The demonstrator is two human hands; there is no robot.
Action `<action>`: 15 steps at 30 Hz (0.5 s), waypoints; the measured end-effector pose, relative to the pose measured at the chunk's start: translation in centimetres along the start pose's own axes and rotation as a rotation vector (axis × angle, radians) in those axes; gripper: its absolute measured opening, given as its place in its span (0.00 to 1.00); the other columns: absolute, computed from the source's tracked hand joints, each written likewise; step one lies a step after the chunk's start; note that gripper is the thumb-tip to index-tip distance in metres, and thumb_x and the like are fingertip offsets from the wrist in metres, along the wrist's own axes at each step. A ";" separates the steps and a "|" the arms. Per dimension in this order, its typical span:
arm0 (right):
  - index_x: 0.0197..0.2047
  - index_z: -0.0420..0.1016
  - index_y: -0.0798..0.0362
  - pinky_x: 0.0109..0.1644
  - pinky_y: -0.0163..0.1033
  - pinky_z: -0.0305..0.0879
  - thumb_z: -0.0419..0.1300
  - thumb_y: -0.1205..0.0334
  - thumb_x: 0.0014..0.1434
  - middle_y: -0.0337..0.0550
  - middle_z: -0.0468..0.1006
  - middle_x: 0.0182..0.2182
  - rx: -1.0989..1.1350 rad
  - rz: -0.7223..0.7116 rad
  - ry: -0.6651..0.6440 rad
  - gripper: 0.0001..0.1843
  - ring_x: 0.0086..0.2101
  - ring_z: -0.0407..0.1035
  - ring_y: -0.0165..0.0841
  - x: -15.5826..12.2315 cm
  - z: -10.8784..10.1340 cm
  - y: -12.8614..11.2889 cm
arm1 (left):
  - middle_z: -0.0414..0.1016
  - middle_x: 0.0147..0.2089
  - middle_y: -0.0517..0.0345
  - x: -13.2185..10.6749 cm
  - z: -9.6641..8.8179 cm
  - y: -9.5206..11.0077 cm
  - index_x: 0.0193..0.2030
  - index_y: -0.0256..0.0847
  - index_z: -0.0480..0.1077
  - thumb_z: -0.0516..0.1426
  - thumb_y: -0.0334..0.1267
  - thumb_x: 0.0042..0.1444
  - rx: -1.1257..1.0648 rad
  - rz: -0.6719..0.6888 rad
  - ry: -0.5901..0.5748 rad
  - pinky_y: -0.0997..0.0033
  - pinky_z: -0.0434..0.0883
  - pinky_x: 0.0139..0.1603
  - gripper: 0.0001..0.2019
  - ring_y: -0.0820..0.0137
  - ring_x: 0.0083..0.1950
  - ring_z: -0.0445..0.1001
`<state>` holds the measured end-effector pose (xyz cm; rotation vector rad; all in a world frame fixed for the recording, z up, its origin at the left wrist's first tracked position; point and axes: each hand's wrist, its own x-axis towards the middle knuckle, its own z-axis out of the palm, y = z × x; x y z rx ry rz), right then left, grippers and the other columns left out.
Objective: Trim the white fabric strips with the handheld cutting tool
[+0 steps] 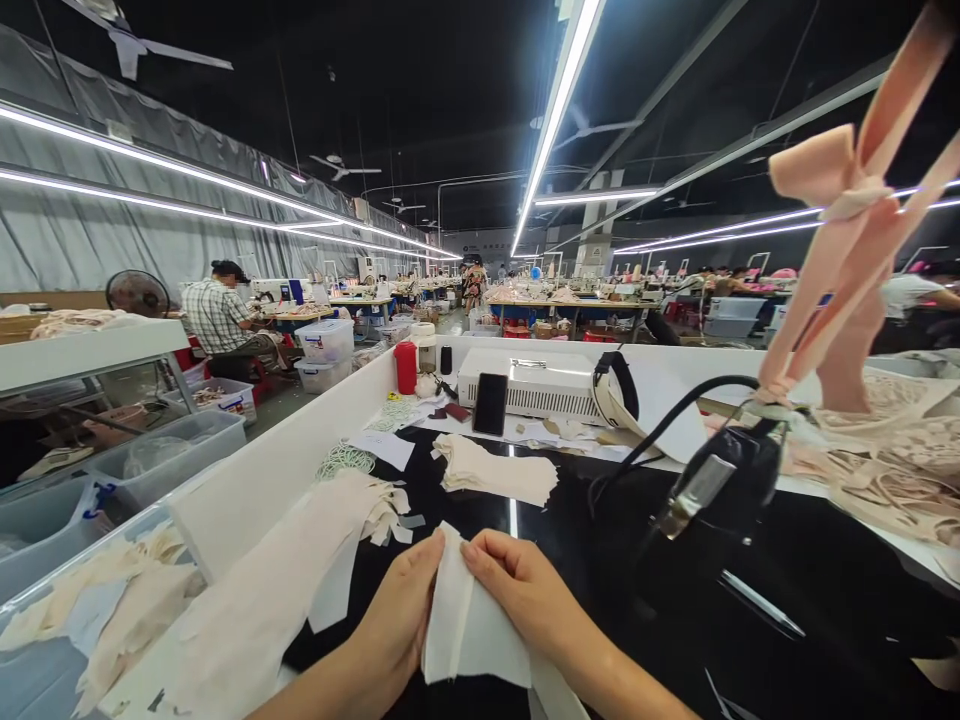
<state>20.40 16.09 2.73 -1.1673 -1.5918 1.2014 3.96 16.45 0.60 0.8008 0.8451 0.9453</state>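
Observation:
Between my two hands is a cream fabric piece (459,630), held up over the black tabletop, with a seam or fold running down its length. My left hand (401,605) pinches its left edge near the top. Thumb and fingers of my right hand (521,580) close on the upper right edge. Just beyond lies a stack of cream fabric pieces (499,470). Left of my hands, a long pile of pale fabric strips (277,580) stretches along the table, partly over white paper-like sheets (335,590).
At right are a black machine part (720,480) with a cable, a silver pen-like tool (761,603) and hanging pink straps (832,250). A phone (490,403) leans against a white box (532,375) at the back. Fabric-filled bins (52,640) stand left; a seated person (217,315) works beyond.

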 end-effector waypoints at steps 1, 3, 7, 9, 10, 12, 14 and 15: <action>0.26 0.64 0.50 0.32 0.37 0.49 0.58 0.20 0.56 0.34 0.61 0.23 -0.006 0.001 0.007 0.38 0.27 0.53 0.30 0.2 -0.1 0.1 | 0.76 0.28 0.58 0.1 0.1 -0.1 0.35 0.39 0.70 0.71 0.63 0.55 -0.038 -0.019 0.010 0.71 0.74 0.33 0.28 0.65 0.33 0.78; 0.26 0.65 0.50 0.32 0.37 0.50 0.57 0.20 0.57 0.34 0.61 0.24 -0.015 0.007 0.020 0.38 0.28 0.54 0.30 0.4 -0.2 0.3 | 0.78 0.30 0.55 0.3 0.2 -0.3 0.38 0.38 0.72 0.70 0.63 0.56 -0.087 -0.030 0.011 0.68 0.76 0.36 0.27 0.62 0.35 0.81; 0.27 0.66 0.51 0.32 0.38 0.50 0.57 0.20 0.57 0.35 0.62 0.24 -0.013 0.029 0.025 0.38 0.29 0.55 0.31 0.8 -0.7 0.6 | 0.81 0.35 0.53 0.9 0.1 -0.9 0.46 0.36 0.75 0.73 0.61 0.53 -0.047 0.023 -0.058 0.68 0.77 0.39 0.30 0.61 0.38 0.83; 0.27 0.66 0.51 0.33 0.38 0.50 0.57 0.20 0.57 0.35 0.62 0.25 -0.009 0.035 0.024 0.38 0.29 0.55 0.31 1.0 -0.9 0.7 | 0.82 0.36 0.52 1.5 -0.1 -1.2 0.47 0.36 0.76 0.75 0.59 0.50 -0.019 0.043 -0.051 0.69 0.76 0.39 0.30 0.62 0.38 0.83; 0.27 0.66 0.51 0.33 0.38 0.50 0.57 0.20 0.56 0.35 0.62 0.25 -0.008 0.036 0.022 0.38 0.29 0.55 0.31 1.1 -1.0 0.8 | 0.82 0.37 0.52 1.7 -0.2 -1.3 0.47 0.36 0.76 0.75 0.59 0.49 -0.011 0.050 -0.035 0.70 0.76 0.38 0.31 0.62 0.38 0.83; 0.27 0.66 0.51 0.33 0.38 0.50 0.56 0.19 0.56 0.35 0.62 0.25 -0.004 0.038 0.018 0.38 0.29 0.54 0.31 1.4 -1.1 1.0 | 0.82 0.36 0.52 2.3 -0.4 -1.5 0.45 0.36 0.76 0.75 0.61 0.49 -0.002 0.057 0.004 0.71 0.75 0.35 0.31 0.63 0.36 0.82; 0.27 0.65 0.51 0.33 0.38 0.49 0.56 0.19 0.56 0.35 0.62 0.25 0.001 0.039 0.013 0.39 0.29 0.54 0.31 1.7 -1.1 1.2 | 0.81 0.34 0.53 2.8 -0.5 -1.6 0.44 0.35 0.76 0.73 0.64 0.51 -0.002 0.052 0.047 0.72 0.73 0.32 0.31 0.64 0.35 0.81; 0.27 0.65 0.51 0.33 0.38 0.49 0.55 0.19 0.56 0.35 0.62 0.25 0.004 0.040 0.010 0.39 0.29 0.53 0.31 1.8 -1.1 1.4 | 0.80 0.33 0.53 3.0 -0.6 -1.6 0.42 0.35 0.76 0.71 0.65 0.52 -0.005 0.045 0.071 0.73 0.72 0.30 0.32 0.64 0.34 0.81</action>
